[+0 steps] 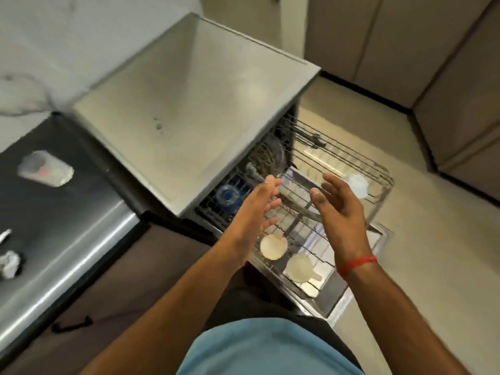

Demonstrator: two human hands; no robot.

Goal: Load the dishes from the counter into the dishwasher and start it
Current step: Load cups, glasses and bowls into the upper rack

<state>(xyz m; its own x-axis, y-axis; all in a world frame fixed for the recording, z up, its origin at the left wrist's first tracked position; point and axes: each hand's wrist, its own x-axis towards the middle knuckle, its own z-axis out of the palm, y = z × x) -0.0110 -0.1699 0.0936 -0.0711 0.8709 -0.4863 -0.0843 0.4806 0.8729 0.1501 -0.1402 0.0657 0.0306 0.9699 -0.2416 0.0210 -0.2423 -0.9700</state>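
Two cups [273, 246] and a mug [299, 267] sit in the pulled-out upper rack [378, 174], below and between both empty hands. Left hand [257, 204] and right hand [342, 201] hover over the rack, fingers relaxed, holding nothing. A white item [357, 184] lies just past the right fingertips. Left of the left hand, a glass [46, 169] remains on the dark counter [67, 212], so loading looks partway; start not yet done. Lower rack contents, including something blue [228, 197], are blurred and mostly hidden.

brushed matt steel dishwasher top [189, 104], wire metal rack [351, 163], glossy counter [54, 212]
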